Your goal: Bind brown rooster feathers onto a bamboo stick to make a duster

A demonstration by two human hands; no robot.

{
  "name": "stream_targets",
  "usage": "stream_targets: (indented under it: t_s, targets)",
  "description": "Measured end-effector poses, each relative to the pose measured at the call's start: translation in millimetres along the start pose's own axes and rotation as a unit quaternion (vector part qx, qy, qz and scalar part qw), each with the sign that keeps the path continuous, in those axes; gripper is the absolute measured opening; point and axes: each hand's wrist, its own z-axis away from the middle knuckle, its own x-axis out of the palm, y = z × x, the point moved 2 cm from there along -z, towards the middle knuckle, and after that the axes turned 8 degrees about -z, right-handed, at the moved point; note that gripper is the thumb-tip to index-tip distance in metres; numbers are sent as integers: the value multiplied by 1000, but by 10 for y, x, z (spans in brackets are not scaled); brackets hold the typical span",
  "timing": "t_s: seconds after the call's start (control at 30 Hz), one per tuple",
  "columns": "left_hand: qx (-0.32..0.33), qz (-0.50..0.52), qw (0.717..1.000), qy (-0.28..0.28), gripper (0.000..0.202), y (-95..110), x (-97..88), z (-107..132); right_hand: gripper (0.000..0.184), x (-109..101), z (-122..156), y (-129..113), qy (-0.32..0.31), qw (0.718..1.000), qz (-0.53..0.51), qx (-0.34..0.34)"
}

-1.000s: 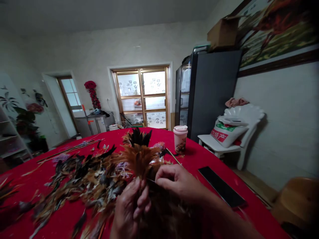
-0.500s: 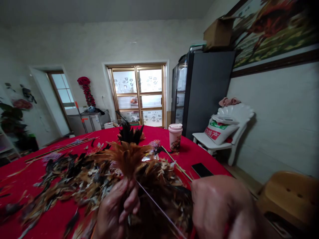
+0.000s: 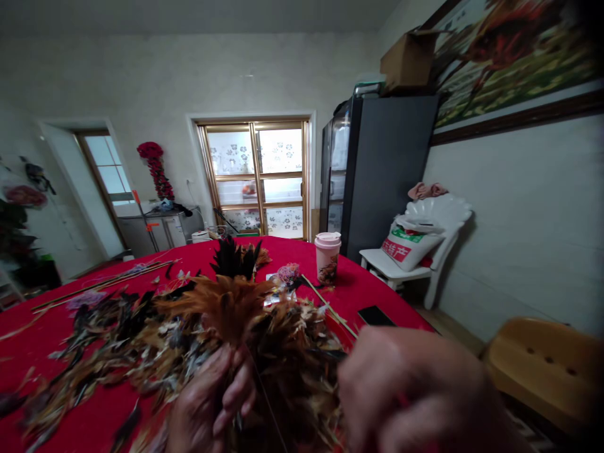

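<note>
My left hand (image 3: 207,402) is closed round the base of a bunch of brown feathers (image 3: 226,305) that stands up from it over the red tablecloth (image 3: 372,286). A thin thread (image 3: 267,402) runs down and to the right from the bunch. My right hand (image 3: 406,390) is close to the camera at the lower right, blurred by motion, with fingers curled in a fist; the thread leads toward it, but the hold itself is not visible. More brown and black feathers (image 3: 292,352) lie heaped under both hands.
Loose feathers (image 3: 108,340) cover the table's left half, with thin sticks (image 3: 108,283) beyond. A paper cup (image 3: 327,258) and a dark phone (image 3: 376,315) sit at the right. A white chair with a bag (image 3: 415,248), a wooden chair (image 3: 542,371) and a black fridge (image 3: 377,170) stand alongside.
My right hand pulled away from the feather bunch toward the camera and down, drawing the thread out taut. The view shifted slightly right. My left hand kept its hold.
</note>
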Motion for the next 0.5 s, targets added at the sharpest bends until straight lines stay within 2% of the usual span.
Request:
stream_targets:
  t_s: [0.03,0.1,0.2,0.27,0.33,0.43,0.5]
  targets:
    - [1,-2,1000,6,22,12,7,6,26,-45,-36,55,61,995,39,74]
    - [11,-13,999,31,19,42,27,25,15,-120,-103,209,149,957,140,204]
    - [24,-22,997,72,18,85,70,58,10,-150,-197,454,165,901,257,307]
    - [30,-25,996,86,19,113,98,72,9,-124,-252,585,141,878,298,347]
    - [29,-27,996,78,19,138,116,75,12,-80,-303,679,118,866,319,365]
    - [24,-20,998,48,19,153,101,53,9,-31,-362,763,112,871,323,353]
    - [19,-7,1000,23,19,135,63,12,11,-35,-372,777,148,886,296,325]
